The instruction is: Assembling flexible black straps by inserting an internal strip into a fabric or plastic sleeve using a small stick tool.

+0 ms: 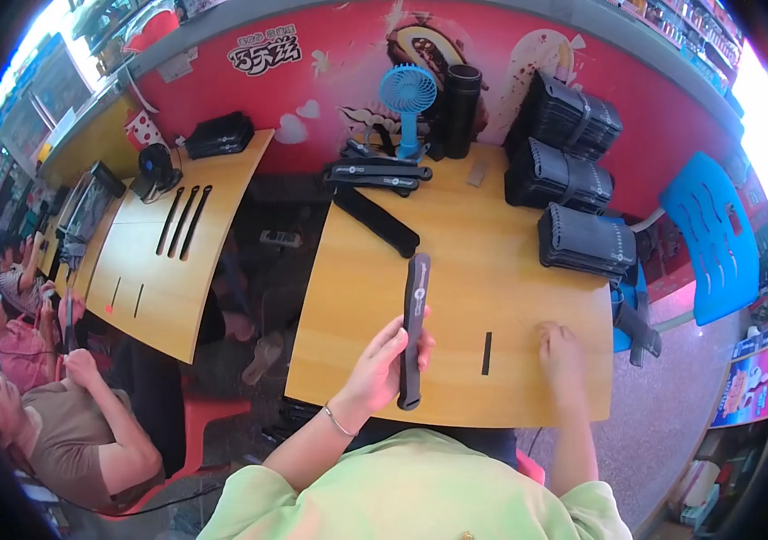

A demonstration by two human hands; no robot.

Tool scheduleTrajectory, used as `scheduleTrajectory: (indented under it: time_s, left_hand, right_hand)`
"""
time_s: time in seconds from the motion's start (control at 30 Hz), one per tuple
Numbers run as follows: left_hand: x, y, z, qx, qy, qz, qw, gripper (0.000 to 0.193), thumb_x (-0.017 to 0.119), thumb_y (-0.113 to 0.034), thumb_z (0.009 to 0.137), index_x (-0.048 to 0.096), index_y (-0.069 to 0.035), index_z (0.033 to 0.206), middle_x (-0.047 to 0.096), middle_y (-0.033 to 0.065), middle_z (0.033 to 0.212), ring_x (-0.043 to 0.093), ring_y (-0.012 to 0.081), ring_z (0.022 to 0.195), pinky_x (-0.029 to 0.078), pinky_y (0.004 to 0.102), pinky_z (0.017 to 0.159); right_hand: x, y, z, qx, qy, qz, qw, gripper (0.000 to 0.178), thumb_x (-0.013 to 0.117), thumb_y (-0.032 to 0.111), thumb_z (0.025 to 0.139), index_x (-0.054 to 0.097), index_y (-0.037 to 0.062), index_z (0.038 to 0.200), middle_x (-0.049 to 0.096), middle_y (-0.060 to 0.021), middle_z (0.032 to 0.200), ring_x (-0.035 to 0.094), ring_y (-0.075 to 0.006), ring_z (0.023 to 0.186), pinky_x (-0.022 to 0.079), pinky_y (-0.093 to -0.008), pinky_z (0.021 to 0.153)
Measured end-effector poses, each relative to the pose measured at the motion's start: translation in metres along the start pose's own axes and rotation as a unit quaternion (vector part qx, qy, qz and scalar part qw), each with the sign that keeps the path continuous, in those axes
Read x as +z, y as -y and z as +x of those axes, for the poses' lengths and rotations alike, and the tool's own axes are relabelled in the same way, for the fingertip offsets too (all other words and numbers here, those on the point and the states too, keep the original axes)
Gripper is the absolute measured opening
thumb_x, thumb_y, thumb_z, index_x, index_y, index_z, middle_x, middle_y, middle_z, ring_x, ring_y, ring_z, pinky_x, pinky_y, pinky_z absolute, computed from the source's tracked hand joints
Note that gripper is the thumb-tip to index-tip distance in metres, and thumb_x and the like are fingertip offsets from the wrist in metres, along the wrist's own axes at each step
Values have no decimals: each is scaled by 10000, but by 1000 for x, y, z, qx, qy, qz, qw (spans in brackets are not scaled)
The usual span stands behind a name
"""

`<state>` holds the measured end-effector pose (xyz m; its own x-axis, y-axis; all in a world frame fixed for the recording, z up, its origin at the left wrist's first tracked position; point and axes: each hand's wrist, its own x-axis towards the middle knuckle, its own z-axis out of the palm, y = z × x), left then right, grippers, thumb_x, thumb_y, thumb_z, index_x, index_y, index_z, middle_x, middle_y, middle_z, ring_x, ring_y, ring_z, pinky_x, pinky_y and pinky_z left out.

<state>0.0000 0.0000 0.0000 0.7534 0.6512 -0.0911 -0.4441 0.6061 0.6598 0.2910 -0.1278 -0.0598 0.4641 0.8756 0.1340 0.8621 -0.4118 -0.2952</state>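
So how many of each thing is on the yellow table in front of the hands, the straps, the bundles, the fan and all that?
Black strap held in the left hand: 1
Loose black straps lying at the far side: about 4
Bundles of black straps: 3
Small black strip by the right hand: 1
Blue fan: 1
Black cylinder: 1
Total: about 11

So the main wooden table [501, 270] is a plain light-wood top. Far end has a blue handheld fan [407, 97] standing upright next to a black cylinder [460, 108], with a few black straps [377, 174] piled just left of them and one longer strap [377, 221] lying diagonally. Three bundles of black bands [573, 175] sit along the right edge. A short black strip [486, 353] lies flat near the front. The second table [168, 261] off to the left has three thin straps [183, 220] side by side.
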Motion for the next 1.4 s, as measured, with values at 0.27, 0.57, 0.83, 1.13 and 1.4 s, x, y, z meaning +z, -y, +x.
scheduleTrajectory:
  time_s: [0.27, 0.57, 0.83, 1.13, 1.4]
  left_hand:
    - [3, -17, 1, 76, -73, -82, 991, 317, 462, -223, 960, 450, -77, 1241, 535, 46, 920, 517, 144, 799, 445, 288, 761]
    - [-2, -14, 2, 163, -79, -149, 972, 307, 484, -202, 947, 452, -126, 1242, 601, 82, 993, 558, 239, 1059, 439, 354, 944]
    - [4, -7, -3, 159, -74, -56, 983, 325, 500, -149, 938, 450, -66, 1248, 560, 133, 1195, 532, 257, 1137, 424, 362, 990]
    - [8, 5, -3, 140, -69, 36, 987, 302, 520, -81, 920, 446, -51, 1211, 571, 135, 1150, 566, 215, 1084, 489, 354, 912]
    - [8, -8, 2, 213, -97, 22, 972, 292, 481, -156, 943, 401, -85, 1215, 555, 184, 1144, 564, 330, 1087, 550, 381, 840]
  right_hand:
    - [-2, 31, -17, -39, 45, 20, 998, 210, 550, 39, 782, 562, 44, 991, 581, -176, 879, 579, -342, 856, 476, -428, 718]
    - [-36, 146, -16, -171, 21, 377, 910, 241, 581, -1, 783, 572, 26, 1023, 511, -45, 856, 429, -93, 575, 379, -237, 541]
    - [-39, 186, -14, -113, 109, 388, 908, 462, 749, 160, 733, 560, 51, 1139, 610, -42, 914, 500, -103, 627, 415, -227, 551]
    - [-50, 183, -6, -105, 49, 438, 892, 344, 692, 100, 793, 596, 53, 1121, 621, -71, 959, 554, -116, 682, 440, -199, 610]
    - [-48, 174, -12, -184, -12, 332, 925, 356, 604, 25, 825, 617, 135, 1163, 655, -69, 809, 571, -181, 642, 435, -290, 585]
